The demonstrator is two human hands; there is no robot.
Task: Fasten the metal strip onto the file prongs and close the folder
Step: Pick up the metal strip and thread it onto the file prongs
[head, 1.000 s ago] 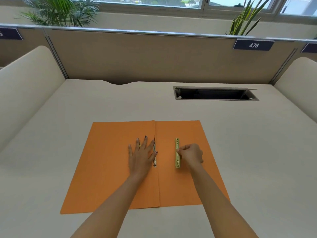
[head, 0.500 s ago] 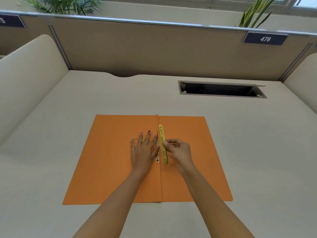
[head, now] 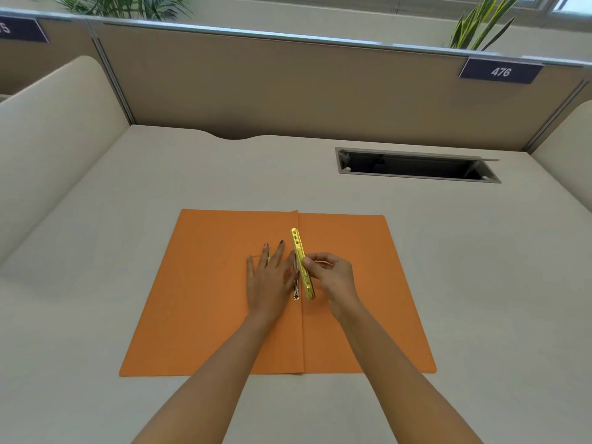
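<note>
An orange folder (head: 208,299) lies open and flat on the desk. Along its centre fold stand the thin file prongs (head: 296,291), partly hidden by my fingers. My left hand (head: 269,277) lies flat, fingers spread, on the left leaf beside the fold. My right hand (head: 333,277) pinches the yellow metal strip (head: 299,251) at its middle. The strip runs lengthwise along the fold, tilted slightly, just right of the prongs.
A rectangular cable slot (head: 416,166) opens in the desk at the back right. Beige partition walls (head: 288,91) close in the desk at the back and both sides. A number plate (head: 500,71) reads 476.
My right hand has lifted the yellow strip from the right leaf and carried it left to the centre fold, beside the prongs. My left hand stays flat on the folder.
</note>
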